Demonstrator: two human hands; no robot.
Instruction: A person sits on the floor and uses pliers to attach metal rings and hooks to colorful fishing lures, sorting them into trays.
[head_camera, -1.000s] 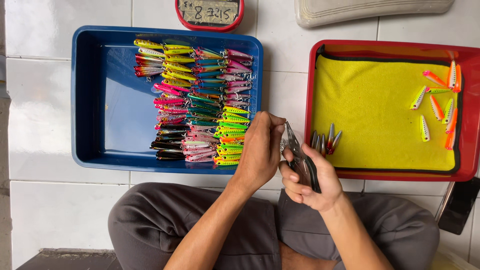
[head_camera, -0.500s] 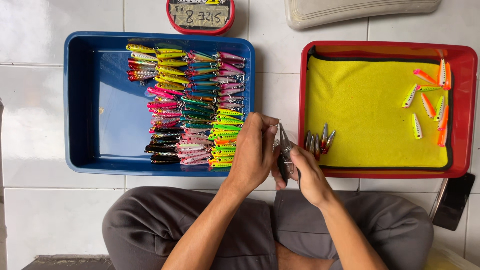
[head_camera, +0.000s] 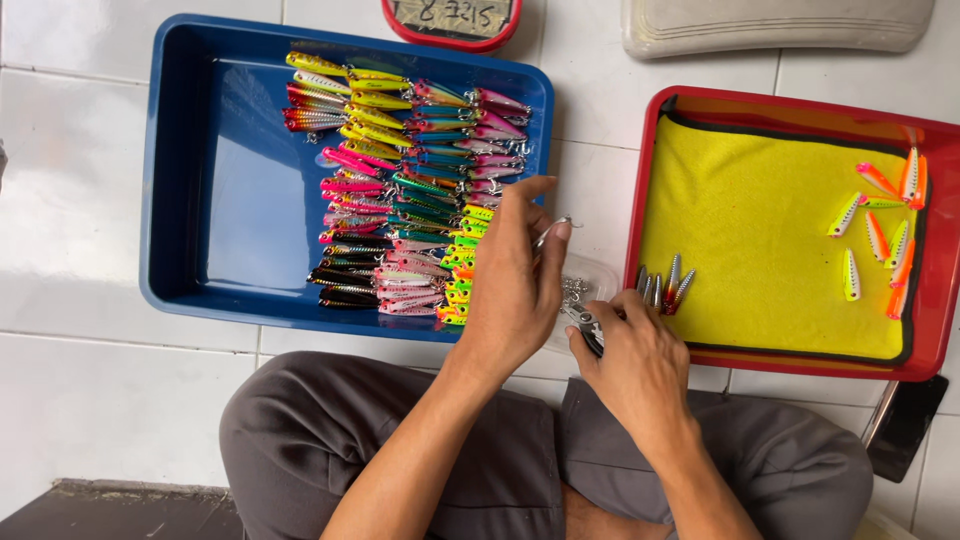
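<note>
Since the earlier frame both hands have dropped a bit lower and split apart, and the pliers went from upright to tucked low. Left hand (head_camera: 515, 285) is pinching a small silvery lure (head_camera: 548, 235) between thumb and fingertips, narrow grip, holding it up at about 12 o'clock from the palm. Right hand (head_camera: 630, 355) is closed around small dark pliers (head_camera: 590, 335), only the nose poking out at roughly 10 o'clock; can't tell if the tips are clamping anything. Between the hands sits a clear little tub (head_camera: 585, 290) with tiny metal rings or hooks, hard to say which. At 9 o'clock from the hands, the blue tray (head_camera: 200, 200) is still packed with colourful lures (head_camera: 400, 190) in rows, so I'd guess most of the pile is left. At 3 o'clock, the red tray (head_camera: 790, 365) with its yellow cloth (head_camera: 750, 210) has a handful of bright lures (head_camera: 885, 230) at the far right and a few silvery ones (head_camera: 660, 285) at its left edge, so looks early on. Room-wise, the hands work in the tight gap between the two tray rims above the knees; plenty of bare cloth for setting things down.
</note>
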